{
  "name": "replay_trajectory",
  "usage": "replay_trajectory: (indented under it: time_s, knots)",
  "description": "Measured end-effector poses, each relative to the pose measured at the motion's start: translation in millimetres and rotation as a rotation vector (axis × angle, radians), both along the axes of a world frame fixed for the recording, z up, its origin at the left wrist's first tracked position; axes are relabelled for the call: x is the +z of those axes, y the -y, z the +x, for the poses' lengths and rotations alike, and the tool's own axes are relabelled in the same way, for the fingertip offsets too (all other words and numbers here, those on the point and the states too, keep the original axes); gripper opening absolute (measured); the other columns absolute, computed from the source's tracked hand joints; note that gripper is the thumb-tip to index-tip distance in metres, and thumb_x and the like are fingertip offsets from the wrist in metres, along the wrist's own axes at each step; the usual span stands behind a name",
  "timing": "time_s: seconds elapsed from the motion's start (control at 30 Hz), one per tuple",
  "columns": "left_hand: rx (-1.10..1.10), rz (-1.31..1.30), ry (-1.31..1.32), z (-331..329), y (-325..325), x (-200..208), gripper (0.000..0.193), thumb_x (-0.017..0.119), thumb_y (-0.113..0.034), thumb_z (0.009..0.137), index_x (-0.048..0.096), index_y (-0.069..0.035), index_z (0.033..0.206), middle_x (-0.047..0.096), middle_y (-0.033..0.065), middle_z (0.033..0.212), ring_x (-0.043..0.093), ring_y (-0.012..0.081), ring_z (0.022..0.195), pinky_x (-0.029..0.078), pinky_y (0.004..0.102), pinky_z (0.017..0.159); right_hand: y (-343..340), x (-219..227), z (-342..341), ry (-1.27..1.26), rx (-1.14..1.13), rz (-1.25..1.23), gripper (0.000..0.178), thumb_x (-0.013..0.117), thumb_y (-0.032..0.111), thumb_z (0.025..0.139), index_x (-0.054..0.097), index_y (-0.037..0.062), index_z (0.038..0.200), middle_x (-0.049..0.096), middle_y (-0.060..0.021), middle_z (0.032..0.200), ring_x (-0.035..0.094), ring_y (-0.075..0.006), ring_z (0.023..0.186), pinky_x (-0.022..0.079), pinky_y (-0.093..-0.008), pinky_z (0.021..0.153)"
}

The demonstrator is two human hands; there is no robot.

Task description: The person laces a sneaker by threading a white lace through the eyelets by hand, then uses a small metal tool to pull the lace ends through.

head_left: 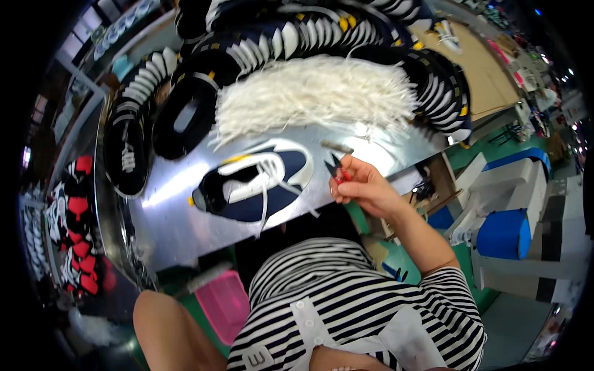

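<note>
My right hand is closed around small red-handled snips, their dark blades apart and pointing up over the metal table. To the left of that hand lies a navy and white sneaker, toe to the right. A white lace crosses its tongue, and an end hangs past the near side toward the table edge. Behind the sneaker is a thick heap of white laces. My left hand is out of view; only a bare bent limb shows at lower left.
Rows of nested dark sneakers line the table's back, with more black shoes at its left. A short stick-like piece lies beyond the snips. Below are a pink bin and, right, a machine with a blue part.
</note>
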State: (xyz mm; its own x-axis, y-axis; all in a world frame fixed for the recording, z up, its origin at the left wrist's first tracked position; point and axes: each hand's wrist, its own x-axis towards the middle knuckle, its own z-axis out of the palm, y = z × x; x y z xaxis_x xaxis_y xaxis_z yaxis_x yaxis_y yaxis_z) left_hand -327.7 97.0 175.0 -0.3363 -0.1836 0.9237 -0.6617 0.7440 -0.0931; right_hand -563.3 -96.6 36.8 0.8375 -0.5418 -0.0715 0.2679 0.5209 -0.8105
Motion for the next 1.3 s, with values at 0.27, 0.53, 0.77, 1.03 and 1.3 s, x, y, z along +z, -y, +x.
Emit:
replay_trajectory:
  time_s: [0.27, 0.53, 0.77, 1.03, 1.3]
  knots:
    - [0.254, -0.604, -0.028, 14, -22, 25, 0.034, 0.037, -0.032, 0.105, 0.056, -0.017, 0.129, 0.06, 0.0066, 0.135, 0.053, 0.0225, 0.129, 0.046, 0.0462, 0.1, -12, -13, 48, -0.394, -0.22, -0.993, 0.032, 0.077, 0.006, 0.079, 0.06, 0.0085, 0.105, 0.051, 0.0031, 0.058, 0.047, -0.0093, 0.05, 0.039, -0.024, 0.051]
    - [0.762, 0.205, -0.221, 45, 15, -26, 0.032, 0.059, -0.006, 0.09, 0.053, -0.004, 0.121, 0.055, 0.0224, 0.123, 0.057, 0.0304, 0.102, 0.048, 0.0388, 0.088, 4, -44, 104, -0.306, -0.019, -1.787, 0.024, 0.065, 0.012, 0.073, 0.065, 0.0133, 0.097, 0.062, 0.0008, 0.072, 0.065, -0.0192, 0.066, 0.046, -0.0357, 0.052]
    - [0.4, 1.062, -0.232, 60, 70, -65, 0.033, 0.056, 0.01, 0.082, 0.064, -0.001, 0.112, 0.061, 0.0106, 0.117, 0.06, 0.0211, 0.099, 0.049, 0.0305, 0.08, 10, -38, 100, -0.317, -0.176, -1.002, 0.013, 0.071, 0.003, 0.084, 0.066, 0.012, 0.092, 0.051, 0.0029, 0.058, 0.043, -0.0085, 0.048, 0.032, -0.0241, 0.048]
    - [0.341, 0.983, 0.668, 33, 99, -110, 0.023, 0.063, -0.014, 0.076, 0.067, -0.008, 0.098, 0.058, 0.0062, 0.119, 0.054, 0.0195, 0.106, 0.043, 0.0308, 0.08, 10, -33, 79, -0.266, -0.226, -0.061, 0.02, 0.07, 0.009, 0.089, 0.061, 0.0008, 0.106, 0.048, 0.0078, 0.065, 0.039, -0.0013, 0.053, 0.029, -0.0188, 0.048]
    - [0.209, 1.062, 0.055, 44, 103, -116, 0.013, 0.069, -0.012, 0.083, 0.061, -0.006, 0.091, 0.062, 0.0085, 0.097, 0.06, 0.0274, 0.085, 0.049, 0.0374, 0.076, 2, -44, 68, -0.235, -0.193, -0.07, 0.023, 0.067, 0.014, 0.093, 0.058, 0.004, 0.112, 0.05, 0.0067, 0.071, 0.041, -0.0013, 0.056, 0.03, -0.0188, 0.049]
